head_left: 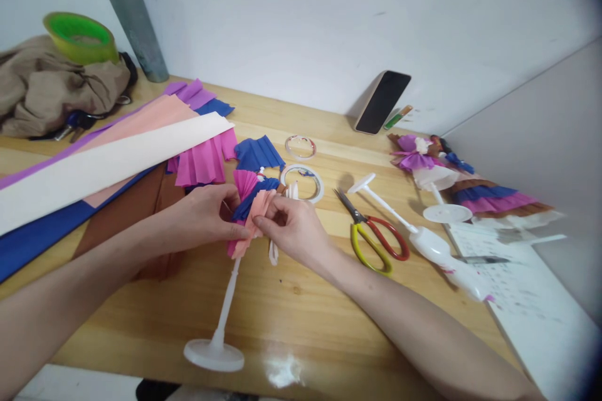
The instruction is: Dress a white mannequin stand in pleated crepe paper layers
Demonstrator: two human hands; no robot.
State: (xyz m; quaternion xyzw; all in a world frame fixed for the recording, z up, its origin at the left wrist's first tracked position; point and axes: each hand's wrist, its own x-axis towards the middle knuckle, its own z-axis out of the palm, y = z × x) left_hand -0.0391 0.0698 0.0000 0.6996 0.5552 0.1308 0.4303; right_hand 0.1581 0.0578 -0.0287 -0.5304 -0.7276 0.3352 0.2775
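Note:
Between my hands is a small figure on a white plastic stand (214, 354), which leans with its round base near the table's front edge. Pink, blue and peach crepe paper wraps the figure. My right hand (301, 229) pinches the pleated peach crepe paper strip (258, 207) at its upper right side. From the left, my left hand (204, 216) closes its thumb and fingers on the lower end of the same strip. A blue crepe paper piece (254, 197) shows just above the peach one. Most of the figure's body is hidden by paper and fingers.
Long crepe paper sheets (117, 150) lie at left. Tape rolls (317, 185), scissors (371, 232) and another white stand (388, 203) are to the right. A phone (383, 103) leans on the wall, a bottle (136, 25) stands at back left, and a paper-dressed doll (423, 163) lies far right.

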